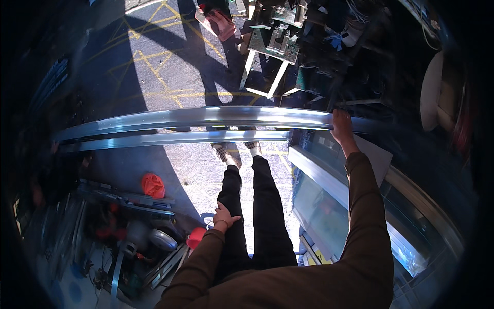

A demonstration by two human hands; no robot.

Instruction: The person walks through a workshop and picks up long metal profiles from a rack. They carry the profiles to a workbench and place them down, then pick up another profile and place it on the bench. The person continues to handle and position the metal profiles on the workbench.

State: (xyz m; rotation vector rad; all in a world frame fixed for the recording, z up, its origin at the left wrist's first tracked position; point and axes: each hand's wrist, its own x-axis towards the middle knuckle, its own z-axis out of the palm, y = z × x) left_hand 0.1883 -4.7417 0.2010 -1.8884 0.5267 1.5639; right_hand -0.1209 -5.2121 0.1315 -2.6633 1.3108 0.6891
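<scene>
My right hand (342, 125) grips a long, shiny metal profile (231, 116), probably aluminium, toward its right end. The profile spans nearly the whole view crosswise in front of me. Closer to my feet and roughly parallel runs a second, thinner metal profile (185, 138); its right end stops left of my right hand. My left hand (225, 216) holds nothing. It hangs at my left leg with thumb and fingers apart, seemingly touching the black trousers (229, 191). The left ends of both profiles fade into deep shade.
At right lean framed glass panels (320, 208) and a pale board (372, 154). A metal work stand (270, 50) stands ahead, near a pinkish bag (218, 23). On the left lie a red plastic bag (153, 185), metal strips (127, 201), a circular-saw-like machine (162, 238) and a red container (196, 237).
</scene>
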